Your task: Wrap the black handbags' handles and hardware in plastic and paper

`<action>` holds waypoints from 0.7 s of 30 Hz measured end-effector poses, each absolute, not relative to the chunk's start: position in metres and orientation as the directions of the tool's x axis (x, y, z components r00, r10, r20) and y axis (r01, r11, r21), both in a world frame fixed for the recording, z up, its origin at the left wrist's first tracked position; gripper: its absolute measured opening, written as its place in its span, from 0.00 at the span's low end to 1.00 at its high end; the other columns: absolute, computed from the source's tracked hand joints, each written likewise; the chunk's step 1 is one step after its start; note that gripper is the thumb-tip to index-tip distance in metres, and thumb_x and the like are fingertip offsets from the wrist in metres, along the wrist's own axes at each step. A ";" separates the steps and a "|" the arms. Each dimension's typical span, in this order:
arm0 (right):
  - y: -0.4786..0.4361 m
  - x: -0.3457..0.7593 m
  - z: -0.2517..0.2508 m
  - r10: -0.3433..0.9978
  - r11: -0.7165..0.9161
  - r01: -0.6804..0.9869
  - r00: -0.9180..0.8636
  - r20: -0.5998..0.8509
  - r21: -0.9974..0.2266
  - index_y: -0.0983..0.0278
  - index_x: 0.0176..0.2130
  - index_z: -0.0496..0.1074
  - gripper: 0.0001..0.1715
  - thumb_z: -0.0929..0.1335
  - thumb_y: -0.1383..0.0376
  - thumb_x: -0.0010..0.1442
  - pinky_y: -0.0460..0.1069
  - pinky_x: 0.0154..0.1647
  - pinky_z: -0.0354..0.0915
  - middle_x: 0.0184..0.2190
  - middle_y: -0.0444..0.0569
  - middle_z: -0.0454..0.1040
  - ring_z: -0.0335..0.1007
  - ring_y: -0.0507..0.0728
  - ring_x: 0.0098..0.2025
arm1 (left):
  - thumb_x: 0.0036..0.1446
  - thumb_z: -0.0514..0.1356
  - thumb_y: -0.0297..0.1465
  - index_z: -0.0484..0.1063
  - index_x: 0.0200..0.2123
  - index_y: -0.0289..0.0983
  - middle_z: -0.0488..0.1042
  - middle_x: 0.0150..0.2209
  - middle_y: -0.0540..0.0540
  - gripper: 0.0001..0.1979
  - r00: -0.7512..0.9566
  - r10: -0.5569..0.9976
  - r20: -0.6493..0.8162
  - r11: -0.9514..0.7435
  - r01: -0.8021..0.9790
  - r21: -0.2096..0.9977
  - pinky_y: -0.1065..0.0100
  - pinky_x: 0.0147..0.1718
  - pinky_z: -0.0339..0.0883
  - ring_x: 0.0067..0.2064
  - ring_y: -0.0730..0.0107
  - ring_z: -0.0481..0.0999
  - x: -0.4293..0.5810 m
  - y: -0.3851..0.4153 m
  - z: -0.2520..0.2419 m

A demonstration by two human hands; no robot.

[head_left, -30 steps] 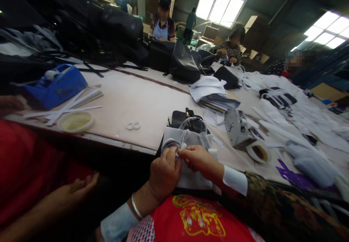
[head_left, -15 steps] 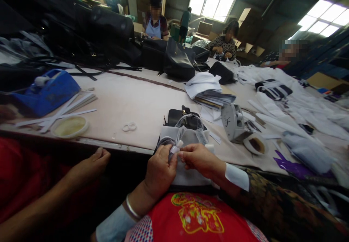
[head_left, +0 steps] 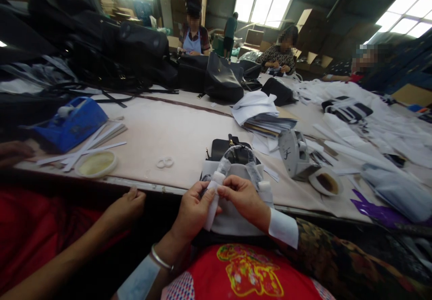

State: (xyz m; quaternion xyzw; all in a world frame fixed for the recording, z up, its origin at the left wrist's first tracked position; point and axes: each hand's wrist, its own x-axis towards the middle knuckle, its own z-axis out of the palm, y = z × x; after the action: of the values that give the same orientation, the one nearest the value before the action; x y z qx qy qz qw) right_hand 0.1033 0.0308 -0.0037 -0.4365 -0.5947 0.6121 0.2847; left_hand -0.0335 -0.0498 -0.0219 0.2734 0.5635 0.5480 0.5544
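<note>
A small black bag leans at the table's front edge, its near side covered by a pale sheet. Clear plastic is wound around its handle. My left hand is closed on a white wrapping strip, which hangs down over the pale sheet. The strip goes around a strap end at the left of the bag. My right hand pinches the same strip near its top, fingertips close to my left thumb. Another white-wrapped piece shows just right of my right hand.
At left are a blue tape dispenser, paper strips and a round lid. A neighbour's hand is near the table edge. Two white rings, a paper stack and a grey dispenser lie ahead.
The white strip now hangs down longer from my left hand, and more of the wrapped strap end shows. A neighbour's other hand has come into clearer view by the blue dispenser.
</note>
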 end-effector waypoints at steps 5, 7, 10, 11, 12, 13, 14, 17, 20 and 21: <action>0.032 0.102 -0.007 0.837 -0.185 0.184 -0.486 -0.253 -0.965 0.63 0.25 0.64 0.22 0.75 0.52 0.48 0.45 0.23 0.53 0.18 0.38 0.64 0.57 0.48 0.22 | 0.58 0.62 0.47 0.70 0.46 0.36 0.75 0.18 0.50 0.22 -0.149 0.925 -0.350 0.267 -0.398 0.877 0.79 0.14 0.58 0.14 0.77 0.66 -0.038 -0.051 -0.026; 0.030 0.102 -0.009 0.794 -0.266 0.166 -0.521 -0.313 -0.950 0.63 0.25 0.64 0.25 0.75 0.49 0.49 0.45 0.24 0.54 0.18 0.39 0.66 0.59 0.49 0.21 | 0.59 0.62 0.47 0.70 0.45 0.35 0.75 0.18 0.50 0.21 -0.132 0.930 -0.344 0.261 -0.423 0.868 0.79 0.14 0.58 0.14 0.77 0.67 -0.039 -0.050 -0.028; 0.028 0.103 -0.013 0.766 -0.297 0.124 -0.561 -0.314 -0.947 0.64 0.25 0.67 0.26 0.74 0.46 0.50 0.46 0.27 0.58 0.20 0.42 0.70 0.62 0.49 0.23 | 0.60 0.61 0.45 0.70 0.45 0.35 0.75 0.19 0.50 0.19 -0.113 0.940 -0.321 0.236 -0.460 0.856 0.79 0.14 0.58 0.15 0.77 0.67 -0.041 -0.047 -0.031; 0.028 0.103 -0.014 0.764 -0.300 0.105 -0.568 -0.305 -0.948 0.65 0.26 0.68 0.26 0.74 0.46 0.51 0.46 0.28 0.59 0.21 0.43 0.71 0.63 0.49 0.23 | 0.61 0.61 0.44 0.70 0.44 0.35 0.75 0.20 0.49 0.18 -0.105 0.945 -0.310 0.225 -0.482 0.847 0.79 0.14 0.58 0.16 0.77 0.68 -0.041 -0.046 -0.032; 0.028 0.102 -0.015 0.762 -0.309 0.085 -0.574 -0.300 -0.947 0.65 0.26 0.69 0.26 0.74 0.46 0.50 0.46 0.28 0.60 0.21 0.43 0.71 0.63 0.49 0.24 | 0.62 0.60 0.43 0.70 0.44 0.35 0.76 0.22 0.49 0.17 -0.093 0.949 -0.302 0.215 -0.507 0.834 0.80 0.15 0.59 0.17 0.78 0.68 -0.042 -0.045 -0.033; 0.027 0.102 -0.015 0.759 -0.322 0.065 -0.579 -0.298 -0.945 0.65 0.27 0.69 0.26 0.74 0.46 0.50 0.46 0.28 0.60 0.21 0.43 0.71 0.62 0.49 0.24 | 0.62 0.60 0.43 0.70 0.43 0.35 0.76 0.23 0.49 0.16 -0.078 0.952 -0.296 0.211 -0.534 0.819 0.80 0.15 0.59 0.18 0.78 0.69 -0.043 -0.044 -0.034; 0.027 0.101 -0.015 0.757 -0.335 0.050 -0.581 -0.300 -0.941 0.65 0.27 0.69 0.25 0.74 0.46 0.50 0.46 0.28 0.60 0.21 0.43 0.71 0.62 0.49 0.23 | 0.62 0.60 0.42 0.70 0.42 0.35 0.76 0.24 0.49 0.16 -0.060 0.953 -0.295 0.214 -0.557 0.803 0.79 0.16 0.59 0.18 0.78 0.70 -0.043 -0.043 -0.035; 0.026 0.101 -0.013 0.752 -0.329 0.090 -0.577 -0.318 -0.940 0.64 0.29 0.69 0.18 0.72 0.52 0.53 0.46 0.27 0.60 0.22 0.43 0.71 0.63 0.50 0.24 | 0.60 0.61 0.44 0.69 0.41 0.35 0.76 0.26 0.49 0.17 -0.031 0.947 -0.320 0.245 -0.572 0.783 0.78 0.17 0.60 0.19 0.77 0.71 -0.044 -0.042 -0.033; 0.023 0.110 -0.004 0.773 -0.157 0.253 -0.570 -0.279 -0.955 0.64 0.32 0.73 0.07 0.68 0.62 0.56 0.47 0.31 0.64 0.26 0.45 0.74 0.68 0.52 0.28 | 0.56 0.63 0.46 0.69 0.43 0.36 0.74 0.27 0.50 0.21 -0.067 0.930 -0.362 0.304 -0.418 0.856 0.76 0.17 0.61 0.20 0.75 0.71 -0.040 -0.040 -0.026; 0.022 0.116 0.002 0.792 -0.063 0.298 -0.566 -0.229 -0.953 0.64 0.34 0.74 0.06 0.67 0.64 0.57 0.48 0.34 0.66 0.29 0.46 0.76 0.70 0.53 0.30 | 0.54 0.65 0.46 0.69 0.43 0.36 0.74 0.27 0.50 0.22 -0.101 0.923 -0.372 0.328 -0.298 0.896 0.75 0.18 0.62 0.20 0.74 0.71 -0.038 -0.039 -0.023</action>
State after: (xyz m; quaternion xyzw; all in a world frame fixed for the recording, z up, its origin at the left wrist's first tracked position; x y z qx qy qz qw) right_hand 0.1157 0.0223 0.0016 -0.4175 -0.6525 0.5977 0.2068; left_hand -0.0380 -0.0387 -0.0227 0.2866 0.5450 0.5036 0.6060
